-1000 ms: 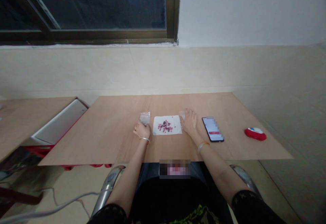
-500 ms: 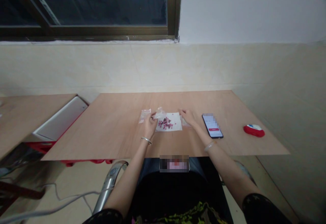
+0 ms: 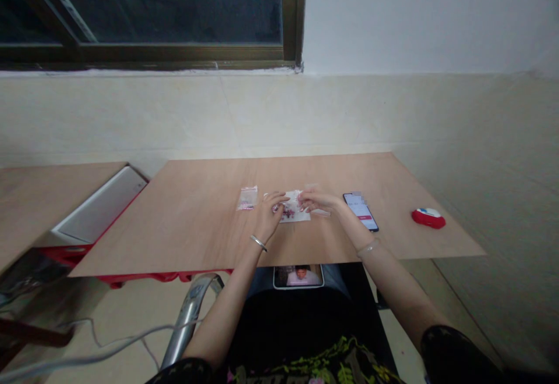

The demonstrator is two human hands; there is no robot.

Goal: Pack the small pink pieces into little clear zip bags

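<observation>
A white sheet of paper lies flat on the table with small pink and dark purple pieces heaped on it. My left hand is over the paper's left side, fingers curled on a thin clear plastic bag that spans toward the other hand; its edges are hard to make out. Just to the right, my right hand has its fingertips pinched together at the bag, and whatever is in them is too small to tell. Another clear bag lies partly under my right hand. A small zip bag with pinkish contents rests at the left.
A phone with a lit screen lies right of my right hand. Farther right is a red and white object. A second phone rests on my lap below the front edge of the wooden table. A wall stands behind.
Both hands have come closer together over the paper. My left hand moved right with the clear bag, and my right hand moved from the paper's right edge to the bag. The view shifted slightly.
</observation>
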